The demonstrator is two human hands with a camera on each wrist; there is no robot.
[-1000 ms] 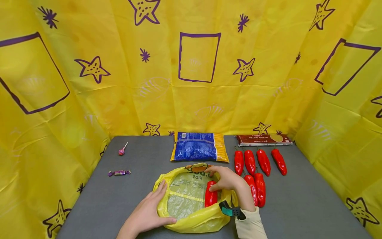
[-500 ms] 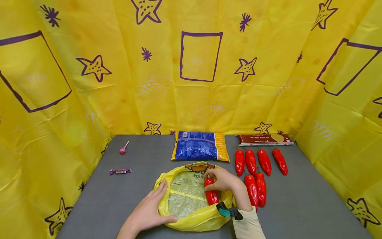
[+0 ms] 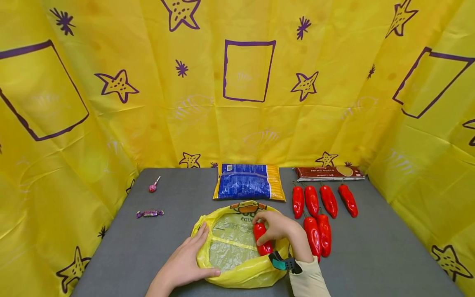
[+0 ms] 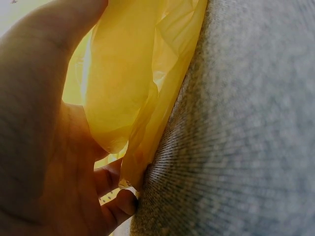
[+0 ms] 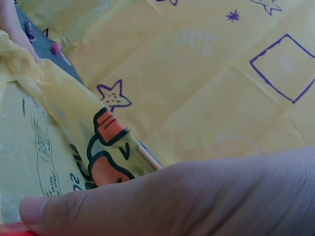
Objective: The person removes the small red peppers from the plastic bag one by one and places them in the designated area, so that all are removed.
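Observation:
In the head view a yellow plastic bag [image 3: 241,278] stands with its mouth rolled wide, its see-through bottom showing inside. My left hand [image 3: 184,259] lies along the bag's left side, fingers extended up to the rim and thumb against the near side. The left wrist view has that hand beside the yellow plastic, close over the table. Inside the bag, at the right, my right hand [image 3: 275,227] holds a red pepper [image 3: 260,233] between thumb and fingers. Only a red sliver of this pepper [image 5: 12,229] shows under the thumb in the right wrist view.
Several red peppers [image 3: 328,200] lie right of the bag on the grey table [image 3: 375,255]. Behind them is a spaghetti pack [image 3: 326,173]. A blue and yellow packet [image 3: 243,181] lies behind the bag. Far left are a lollipop [image 3: 153,187] and a wrapped candy [image 3: 150,213].
The pepper in my right hand has tilted within the bag, its top leaning left, and the thumb has slid lower along it. My left hand has stayed against the bag.

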